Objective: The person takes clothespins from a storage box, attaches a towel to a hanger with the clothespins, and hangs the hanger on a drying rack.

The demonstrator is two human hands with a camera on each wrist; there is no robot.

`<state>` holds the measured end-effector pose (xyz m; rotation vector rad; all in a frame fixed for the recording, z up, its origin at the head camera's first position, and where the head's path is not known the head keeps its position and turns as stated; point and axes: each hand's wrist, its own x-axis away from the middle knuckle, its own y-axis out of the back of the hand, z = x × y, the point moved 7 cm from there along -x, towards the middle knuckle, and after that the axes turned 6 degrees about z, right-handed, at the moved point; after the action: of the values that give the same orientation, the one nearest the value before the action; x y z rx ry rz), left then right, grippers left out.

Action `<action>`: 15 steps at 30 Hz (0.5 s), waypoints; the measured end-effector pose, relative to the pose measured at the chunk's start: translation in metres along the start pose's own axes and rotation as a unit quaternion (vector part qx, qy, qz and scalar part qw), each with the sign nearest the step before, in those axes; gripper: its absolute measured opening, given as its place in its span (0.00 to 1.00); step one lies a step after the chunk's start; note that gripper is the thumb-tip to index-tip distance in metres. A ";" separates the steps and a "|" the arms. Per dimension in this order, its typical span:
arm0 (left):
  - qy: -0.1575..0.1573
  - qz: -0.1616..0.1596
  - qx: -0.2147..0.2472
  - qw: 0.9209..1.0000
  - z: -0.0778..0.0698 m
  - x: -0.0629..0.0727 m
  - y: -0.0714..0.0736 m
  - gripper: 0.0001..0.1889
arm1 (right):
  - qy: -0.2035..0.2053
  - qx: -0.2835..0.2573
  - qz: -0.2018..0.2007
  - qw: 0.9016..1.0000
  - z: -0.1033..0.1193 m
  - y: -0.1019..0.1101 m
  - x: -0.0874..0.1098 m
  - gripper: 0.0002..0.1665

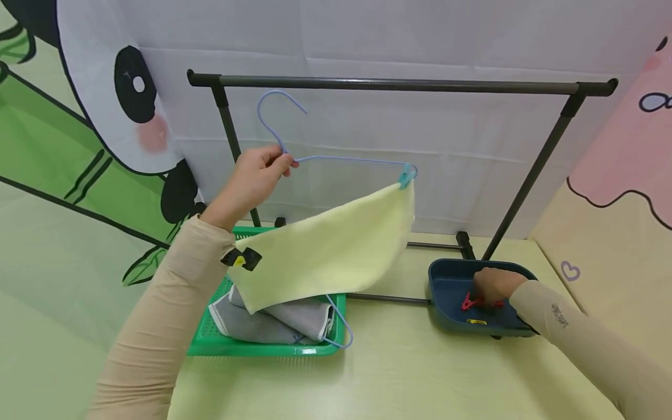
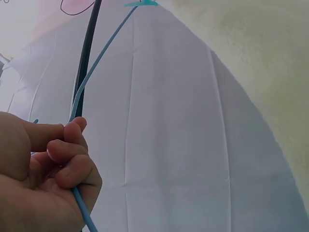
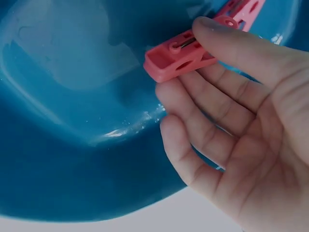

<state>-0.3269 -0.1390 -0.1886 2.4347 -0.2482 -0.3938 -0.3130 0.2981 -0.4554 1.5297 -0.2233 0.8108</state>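
Observation:
My left hand [image 1: 259,178] grips a thin blue clothes hanger [image 1: 346,158] by the neck, below its hook, in front of the rack. A pale yellow cloth [image 1: 336,245] hangs slanting from the hanger's far end, fastened there by a turquoise clothespin [image 1: 405,176]. Its other end droops low near my left wrist. Inside the dark blue basin [image 1: 446,274] is my right hand [image 1: 496,286]. In the right wrist view it pinches a red clothespin [image 3: 181,55], thumb on top and fingers beneath. The left wrist view shows my fingers curled round the hanger wire [image 2: 104,55].
A black rack [image 1: 399,85] with a horizontal bar stands behind my hands. Under the yellow cloth, a green basket [image 1: 262,350] holds folded grey cloth [image 1: 257,326] and another blue hanger [image 1: 343,326]. Printed fabric hangs at the back and sides.

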 end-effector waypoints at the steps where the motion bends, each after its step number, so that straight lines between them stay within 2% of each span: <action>1: -0.002 -0.001 0.005 1.000 -0.001 0.000 -0.001 0.16 | 0.001 -0.002 -0.001 1.000 0.000 0.001 0.001 0.11; 6: -0.009 0.002 0.027 1.000 -0.006 -0.002 -0.006 0.16 | -0.003 -0.002 -0.005 1.000 -0.001 0.007 0.006 0.08; 10: -0.002 0.007 0.048 0.999 -0.006 -0.003 -0.012 0.15 | -0.015 0.001 0.002 1.000 -0.002 0.010 0.007 0.04; 15: 0.016 0.022 0.067 0.997 -0.009 -0.005 -0.020 0.15 | 0.003 0.003 -0.007 1.000 0.003 0.015 0.008 0.03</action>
<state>-0.3270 -0.1174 -0.1933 2.5600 -0.3224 -0.3279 -0.3149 0.2954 -0.4386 1.5329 -0.2056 0.8059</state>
